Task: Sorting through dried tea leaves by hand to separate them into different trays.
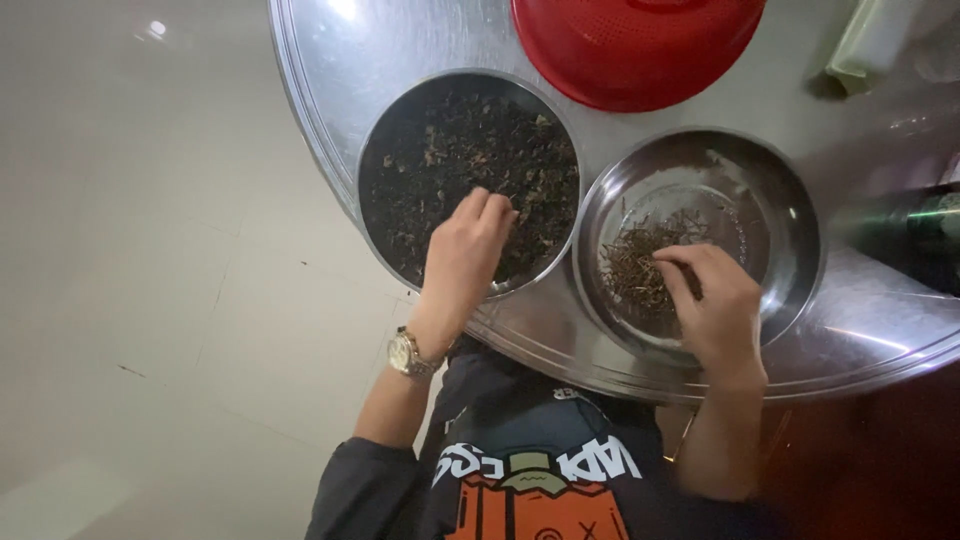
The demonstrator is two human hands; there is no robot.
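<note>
A round stainless-steel bench (pixel 330 60) fills the upper part of the view, its shiny top reflecting overhead light. On it, nearest the person, sit two round steel bowls side by side, rims almost touching. The left bowl (pixel 372 150) is heaped with dark dried leaves (pixel 480 140), black-brown and crumbly, covering its whole floor. The right bowl (pixel 800 230) is mostly bare metal, with only a small tangle of thin brown stems (pixel 640 255) lying in its left half. Behind and between them, at the top edge, a red plastic colander (pixel 630 50) stands partly out of view. At the far right corner a pale folded cloth (pixel 865 45) rests on the bench, and a dark bottle-like shape lies at the right edge, too blurred to name.

The left hand (pixel 465 255) reaches into the leaf bowl, fingers curled downward and drawn together, fingertips buried in the leaves; whether it pinches anything I cannot tell. A gold-toned wristwatch (pixel 408 353) sits on that wrist. The right hand (pixel 712 300) lies in the stem bowl, fingers bent and loosely bunched, forefinger and thumb closing over the stem pile.

Below the bench is the person's dark printed shirt (pixel 530 470). The floor (pixel 150 300) is pale, glossy tile.
</note>
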